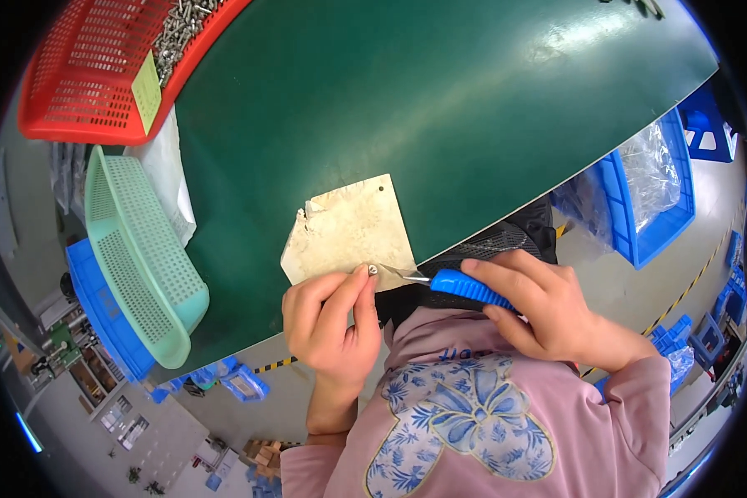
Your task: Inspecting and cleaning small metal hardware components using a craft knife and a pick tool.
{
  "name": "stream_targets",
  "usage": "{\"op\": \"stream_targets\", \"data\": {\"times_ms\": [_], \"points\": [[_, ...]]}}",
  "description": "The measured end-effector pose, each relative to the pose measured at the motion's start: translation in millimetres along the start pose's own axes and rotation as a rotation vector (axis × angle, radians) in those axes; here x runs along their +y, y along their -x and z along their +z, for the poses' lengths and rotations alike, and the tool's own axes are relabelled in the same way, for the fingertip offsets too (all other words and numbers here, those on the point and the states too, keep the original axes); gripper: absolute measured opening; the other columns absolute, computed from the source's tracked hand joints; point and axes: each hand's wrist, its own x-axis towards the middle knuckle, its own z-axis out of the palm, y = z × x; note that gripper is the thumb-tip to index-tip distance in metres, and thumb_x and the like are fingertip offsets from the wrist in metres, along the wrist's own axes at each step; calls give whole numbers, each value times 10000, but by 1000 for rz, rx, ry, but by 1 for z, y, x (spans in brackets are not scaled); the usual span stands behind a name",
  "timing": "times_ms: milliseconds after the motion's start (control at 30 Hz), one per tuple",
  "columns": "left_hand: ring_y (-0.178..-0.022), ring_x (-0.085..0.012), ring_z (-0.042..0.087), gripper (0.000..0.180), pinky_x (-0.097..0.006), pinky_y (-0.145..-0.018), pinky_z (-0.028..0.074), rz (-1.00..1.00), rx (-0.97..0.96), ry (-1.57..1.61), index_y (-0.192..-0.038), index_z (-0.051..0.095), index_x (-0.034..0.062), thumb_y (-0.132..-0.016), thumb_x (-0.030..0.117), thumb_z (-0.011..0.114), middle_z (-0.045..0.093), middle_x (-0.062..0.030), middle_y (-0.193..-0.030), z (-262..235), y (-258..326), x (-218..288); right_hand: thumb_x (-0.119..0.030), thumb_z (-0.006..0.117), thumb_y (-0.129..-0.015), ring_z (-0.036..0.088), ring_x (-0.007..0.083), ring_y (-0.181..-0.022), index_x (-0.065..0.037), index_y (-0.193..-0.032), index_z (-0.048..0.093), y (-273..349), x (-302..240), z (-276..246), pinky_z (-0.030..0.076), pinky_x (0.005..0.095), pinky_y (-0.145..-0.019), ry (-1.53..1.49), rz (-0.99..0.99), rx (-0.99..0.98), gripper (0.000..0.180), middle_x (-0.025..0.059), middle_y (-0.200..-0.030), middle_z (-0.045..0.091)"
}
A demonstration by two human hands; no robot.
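Observation:
Between the thumb and fingertips of my left hand (332, 319) is a small metal part (373, 270), pinched near the table's front edge. My right hand (544, 307) is closed round the ribbed blue handle of a knife (465, 287). Its thin pointed blade reaches left, with the tip at or very near the small part; whether they touch I cannot tell. Under the fingertips lies a worn cream-coloured board (353, 224) with a chipped left corner and a small hole near its upper right corner.
The green table (307, 100) has a red basket (83, 100) of small metal parts at the far left. A pale green basket (145, 257) stands at its left edge, near a white sheet (170, 178). A blue crate (681, 195) with clear plastic bags sits beyond the right edge.

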Motion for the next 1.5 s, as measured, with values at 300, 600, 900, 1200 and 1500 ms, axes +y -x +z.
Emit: {"op": "stream_targets", "data": {"times_ms": [300, 600, 900, 1200, 1500], "points": [[-638, -198, 519, 176, -285, -539, 396, -57, 0, 33, -760, 648, 30, -627, -63, 716, 574, -42, -731, 2, -1, 3, -61, 633, -705, 547, 175, -552, -104, -1245, 526, 5, -3, 10, 462, 288, -423, 76, 11, -10, 552, 74, -836, 538], [-639, -207, 515, 154, -290, -536, 394, -27, -35, 18, -717, 616, 21, -630, -80, 694, 564, -50, -725, 1, -4, 4, -47, 636, -694, 545, 174, -550, -101, -1241, 530, 3, -3, 10, 466, 286, -422, 38, 14, -34, 560, 82, -845, 540], [-646, -211, 523, 154, -293, -541, 403, -38, -42, 25, -734, 621, 20, -636, -77, 689, 567, -52, -734, 1, -2, 3, -59, 648, -681, 553, 173, -570, -91, -1242, 525, 2, -4, 9, 470, 285, -423, 38, 5, -58, 575, 89, -856, 541], [-643, -214, 529, 148, -296, -543, 412, -41, -54, 9, -747, 626, 17, -647, -69, 692, 569, -57, -735, 0, -2, 4, -60, 647, -674, 561, 180, -595, -77, -1251, 513, 1, -9, 7, 475, 286, -435, 54, 9, -95, 593, 90, -836, 530], [-645, -220, 534, 140, -297, -540, 423, -37, -52, 8, -756, 626, 6, -658, -73, 687, 568, -63, -742, 0, -2, 5, -64, 624, -616, 545, 173, -569, -75, -1255, 508, 1, -8, 8, 471, 290, -430, 57, 12, -106, 650, 80, -803, 508]]}}
